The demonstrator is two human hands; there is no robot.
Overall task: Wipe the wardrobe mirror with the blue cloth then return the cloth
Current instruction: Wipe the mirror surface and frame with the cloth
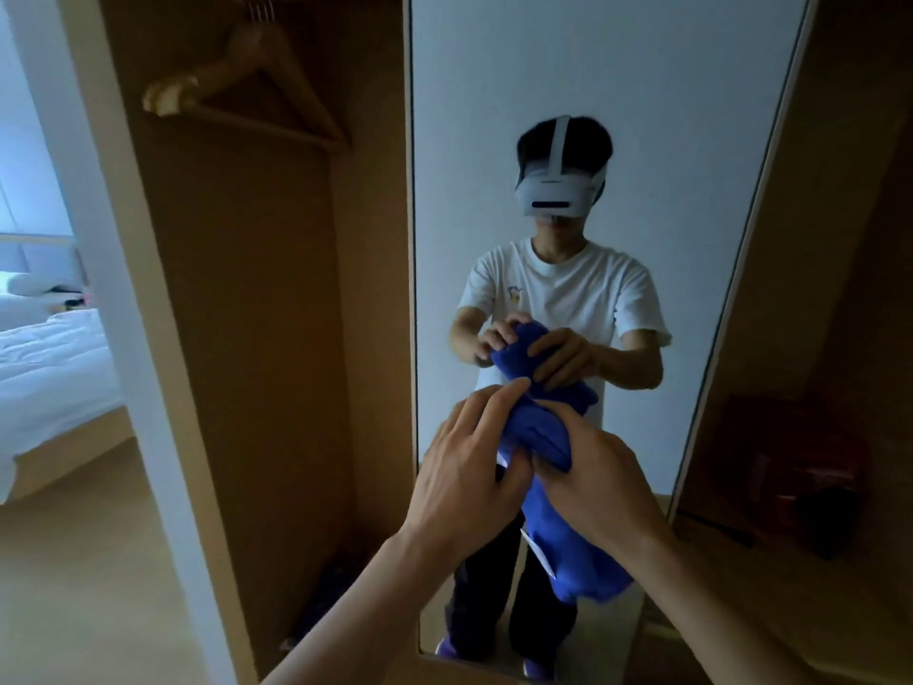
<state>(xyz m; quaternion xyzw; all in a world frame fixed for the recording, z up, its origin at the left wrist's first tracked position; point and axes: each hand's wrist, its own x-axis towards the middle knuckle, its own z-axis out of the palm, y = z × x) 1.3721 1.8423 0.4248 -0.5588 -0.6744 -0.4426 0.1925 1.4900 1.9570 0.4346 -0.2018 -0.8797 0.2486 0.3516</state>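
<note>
Two bare hands are meeting in front of the wardrobe mirror [593,91], and both are clamping on the blue cloth [558,541]. The left hand [464,467] is laying its fingers over the upper end of the cloth with the thumb tucked beneath, while the right hand [593,482] is curling round the bunched middle. The rest of the cloth is hanging loose below the right hand, with a small white tag [538,551] showing at its edge. The cloth is being held up in the air close before the glass; whether it is touching the glass cannot be told. The mirror is standing tall and narrow in a light wooden frame, and it is reflecting the person in a white T-shirt, dark trousers and a white headset, holding the same cloth against a pale wall. Just left of the mirror an open wardrobe compartment [276,313] of brown wood is showing, with a wooden hanger [267,81] hanging near its top and something dark at its bottom, too blurred to name. Further left, past a white wall edge, a bed [49,368] with white bedding is sitting on a light wooden base above a pale floor [74,585]. Right of the mirror a brown wooden panel [850,190] is running down into shadow.
</note>
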